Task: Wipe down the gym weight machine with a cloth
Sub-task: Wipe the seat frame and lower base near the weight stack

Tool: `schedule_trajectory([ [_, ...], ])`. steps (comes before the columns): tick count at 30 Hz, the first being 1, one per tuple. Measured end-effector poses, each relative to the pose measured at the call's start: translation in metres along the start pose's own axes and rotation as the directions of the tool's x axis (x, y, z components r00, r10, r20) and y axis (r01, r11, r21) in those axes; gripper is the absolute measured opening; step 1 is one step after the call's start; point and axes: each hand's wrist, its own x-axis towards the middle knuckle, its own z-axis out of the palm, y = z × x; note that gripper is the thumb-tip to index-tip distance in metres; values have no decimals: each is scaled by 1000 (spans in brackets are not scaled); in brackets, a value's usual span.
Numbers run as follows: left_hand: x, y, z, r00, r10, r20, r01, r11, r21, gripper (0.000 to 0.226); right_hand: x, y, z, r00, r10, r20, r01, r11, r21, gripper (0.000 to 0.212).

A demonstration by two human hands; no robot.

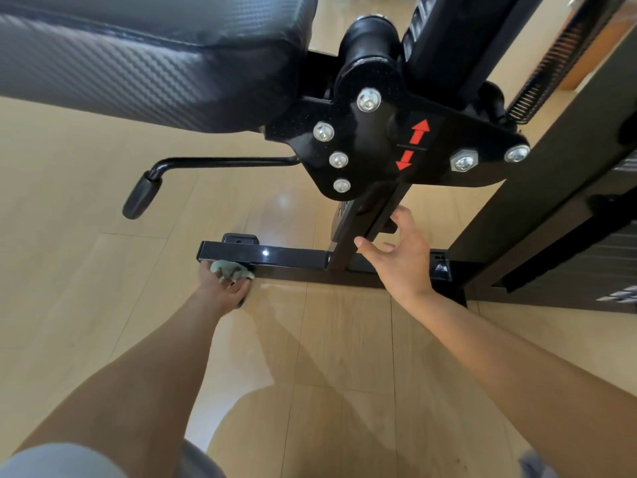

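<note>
While the left grip pinches the green cloth against the base bar, firm strokes toward the spread right grip suit best.

Bright, even light fills the wide-angle view. The glossy floor carries pale glare patches beneath the seat pad and near the base bar, which shows 1 sharp white highlight. Soft grey shadows spread across the floor to the right of the left forearm. The bolts glint. Lens distortion bows the seat pad and the upright frame at the right edge. The centre is crisp; the sleeves at the bottom corners are blurred.
</note>
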Motion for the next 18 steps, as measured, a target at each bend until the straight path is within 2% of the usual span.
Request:
schedule_trajectory([
  [3, 6, -7, -2, 986, -83, 144, 103, 985, -137, 65, -1, 1, -2, 1000, 12, 19, -11, 1000, -6, 57],
  [6, 14, -26, -1, 967, -137, 215, 175, 969, -173, 87, -1, 0, -2, 1000, 22, 16, -22, 1000, -14, 57],
  [9, 14, -45, 4, 948, -172, 266, 236, 944, -231, 96, -1, 0, -3, 999, 19, 29, -19, 1000, -20, 57],
  [12, 16, -44, 5, 969, -117, 218, 189, 919, -346, 100, 0, 0, -7, 998, 32, 59, -30, 999, -30, 60],
  [18, 21, -35, -10, 983, 14, 183, 67, 902, -427, 97, 3, 1, -20, 986, 38, 165, -24, 996, -88, 66],
])
